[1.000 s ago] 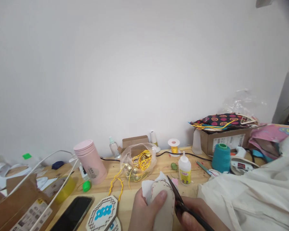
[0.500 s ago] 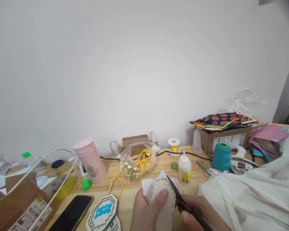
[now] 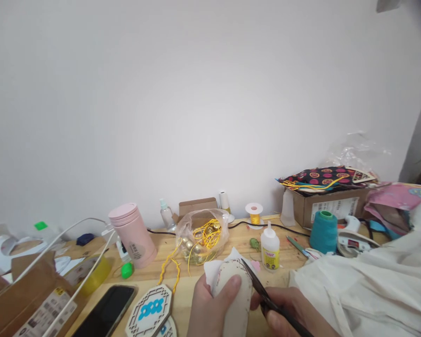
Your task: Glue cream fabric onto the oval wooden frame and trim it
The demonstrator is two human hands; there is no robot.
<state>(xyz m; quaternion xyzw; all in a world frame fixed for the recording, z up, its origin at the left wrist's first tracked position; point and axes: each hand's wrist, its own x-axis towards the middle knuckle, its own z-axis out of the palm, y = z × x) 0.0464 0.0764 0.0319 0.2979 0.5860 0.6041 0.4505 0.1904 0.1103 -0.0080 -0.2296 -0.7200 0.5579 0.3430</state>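
My left hand point(image 3: 214, 302) is closed round a long, pale piece with a rounded top point(image 3: 235, 292), its thumb pressed on the front. White paper point(image 3: 212, 270) sticks out behind the rounded end. In my right hand point(image 3: 289, 309) is a dark pair of scissors point(image 3: 263, 294), its tip at the upper right edge of the pale piece. Whether the blades are parted is too small to tell. An octagonal wooden piece with a blue pattern point(image 3: 150, 309) lies to the left of my hands, tied to a yellow cord point(image 3: 177, 267).
A glue bottle point(image 3: 270, 248), teal thread cone point(image 3: 323, 233) and white cloth point(image 3: 368, 290) are at the right. Behind my hands sits a plastic bag of gold beads point(image 3: 201, 236). A pink tumbler point(image 3: 133, 236), phone point(image 3: 105, 311) and cardboard box point(image 3: 31, 299) stand or lie leftward.
My left hand and the pale piece have shifted slightly left. The scissors stay at its upper right edge. The rest of the view has dropped slightly in the frame.
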